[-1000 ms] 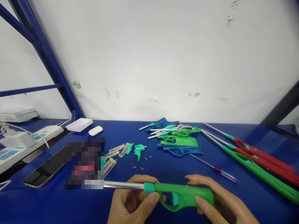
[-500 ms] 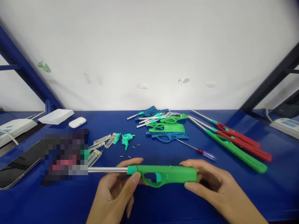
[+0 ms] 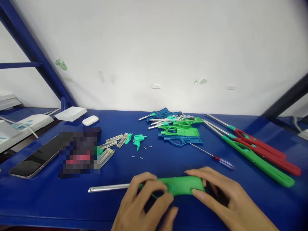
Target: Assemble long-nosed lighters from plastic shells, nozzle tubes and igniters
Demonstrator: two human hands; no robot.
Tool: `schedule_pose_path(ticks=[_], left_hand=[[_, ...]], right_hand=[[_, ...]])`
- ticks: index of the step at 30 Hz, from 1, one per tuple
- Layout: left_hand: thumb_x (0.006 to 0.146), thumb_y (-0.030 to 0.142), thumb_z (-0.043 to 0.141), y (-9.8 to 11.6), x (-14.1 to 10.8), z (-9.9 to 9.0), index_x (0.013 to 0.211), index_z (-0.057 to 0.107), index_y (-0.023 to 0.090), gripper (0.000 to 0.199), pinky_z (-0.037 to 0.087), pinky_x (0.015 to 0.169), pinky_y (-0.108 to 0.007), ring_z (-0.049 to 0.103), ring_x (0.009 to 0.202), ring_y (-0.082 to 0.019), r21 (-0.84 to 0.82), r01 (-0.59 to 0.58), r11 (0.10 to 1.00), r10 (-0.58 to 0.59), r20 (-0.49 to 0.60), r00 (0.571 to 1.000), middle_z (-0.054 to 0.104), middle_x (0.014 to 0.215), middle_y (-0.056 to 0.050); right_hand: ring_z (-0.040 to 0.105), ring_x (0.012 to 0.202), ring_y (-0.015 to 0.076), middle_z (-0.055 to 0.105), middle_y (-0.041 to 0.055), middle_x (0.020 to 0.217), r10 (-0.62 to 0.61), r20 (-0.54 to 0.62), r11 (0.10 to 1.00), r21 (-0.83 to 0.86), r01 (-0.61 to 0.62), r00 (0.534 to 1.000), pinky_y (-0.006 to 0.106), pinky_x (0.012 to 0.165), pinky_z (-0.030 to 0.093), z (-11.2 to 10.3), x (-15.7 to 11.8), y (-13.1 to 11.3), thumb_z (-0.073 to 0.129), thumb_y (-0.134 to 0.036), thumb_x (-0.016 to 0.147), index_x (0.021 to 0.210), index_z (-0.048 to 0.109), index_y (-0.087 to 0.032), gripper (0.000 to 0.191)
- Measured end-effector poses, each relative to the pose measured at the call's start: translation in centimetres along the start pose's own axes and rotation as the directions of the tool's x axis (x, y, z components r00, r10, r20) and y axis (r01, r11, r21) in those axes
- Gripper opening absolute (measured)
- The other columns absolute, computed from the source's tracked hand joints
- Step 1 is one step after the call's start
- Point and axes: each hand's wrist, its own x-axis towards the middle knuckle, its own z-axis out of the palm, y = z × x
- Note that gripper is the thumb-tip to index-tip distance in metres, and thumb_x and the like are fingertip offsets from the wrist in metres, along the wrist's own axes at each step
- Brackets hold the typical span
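Observation:
A green long-necked lighter lies level near the table's front edge, its silver tube pointing left. My right hand pinches the handle's right end between thumb and fingers. Over the trigger area bends my left hand, its fingers curled on the handle and slightly blurred; they hide the trigger loop and the teal collar. Behind the hands lies a screwdriver with a clear purple handle. Several small screws are scattered to its left, near teal trigger pieces and clear fuel tanks.
Green and blue shell halves and metal tubes are piled at the back middle. Two red lighters and a green one lie at right. A phone, white earbud case and white box are at left.
My left hand has moved right, from the collar onto the trigger area, covering it. The lighter sits slightly lower in view, still in my right hand. The camera view has shifted left.

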Motion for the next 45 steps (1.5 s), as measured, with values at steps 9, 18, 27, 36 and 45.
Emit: schedule_pose_path(ticks=[9,18,27,36,45], left_hand=[[0.101,0.012,0.055,-0.8,-1.0,1.6,0.137,0.063,0.017,0.037,0.067,0.094,-0.045,0.07,0.117,-0.028,0.14,0.04,0.989,-0.068,0.208,0.976,0.07,0.126,-0.015],[0.102,0.013,0.055,-1.7,-1.6,2.4,0.14,0.061,0.019,0.039,0.067,0.091,-0.046,0.073,0.11,-0.028,0.17,0.038,0.985,-0.071,0.196,0.978,0.072,0.123,-0.012],[0.104,0.018,0.055,-2.6,-2.4,3.2,0.136,0.063,0.021,0.033,0.067,0.085,-0.042,0.075,0.103,-0.028,0.21,-0.017,0.978,-0.019,0.166,0.986,0.075,0.118,-0.01],[0.107,0.019,0.05,-2.3,-2.1,2.2,0.139,0.064,0.02,0.034,0.066,0.086,-0.043,0.077,0.104,-0.027,0.21,-0.029,0.977,-0.007,0.17,0.985,0.078,0.12,-0.009],[0.113,0.022,0.042,-0.9,-0.3,0.7,0.125,0.064,0.022,0.025,0.062,0.079,-0.036,0.075,0.093,-0.02,0.163,0.026,0.986,-0.05,0.143,0.989,0.082,0.108,0.001]], right_hand=[[0.068,0.126,0.0243,0.07,0.0046,0.135,-0.062,-0.068,0.998,-0.02,0.06,0.996,0.029,0.108,0.055,0.0,0.7,0.7,0.054,-0.057,0.108,0.124,0.075,-0.034,0.035],[0.074,0.111,0.0272,0.073,0.0076,0.123,-0.308,-0.062,0.908,-0.318,0.274,0.949,0.038,0.094,0.062,-2.1,5.4,-2.0,0.054,-0.049,0.109,0.12,0.074,-0.03,0.03],[0.072,0.092,0.0198,0.073,0.0057,0.118,-0.436,0.275,0.806,-0.303,0.508,0.857,0.04,0.085,0.062,2.5,12.6,-5.2,0.065,-0.028,0.107,0.125,0.07,-0.022,0.02],[0.072,0.096,0.02,0.073,0.0045,0.11,-0.373,0.259,0.852,-0.285,0.44,0.891,0.041,0.088,0.062,4.6,15.1,-5.2,0.069,-0.032,0.106,0.108,0.072,-0.017,0.016],[0.074,0.073,0.0159,0.075,-0.0003,0.082,-0.269,0.157,0.963,0.013,0.27,0.95,0.032,0.072,0.063,0.0,11.5,-5.6,0.063,-0.039,0.109,0.096,0.07,-0.017,0.026]])
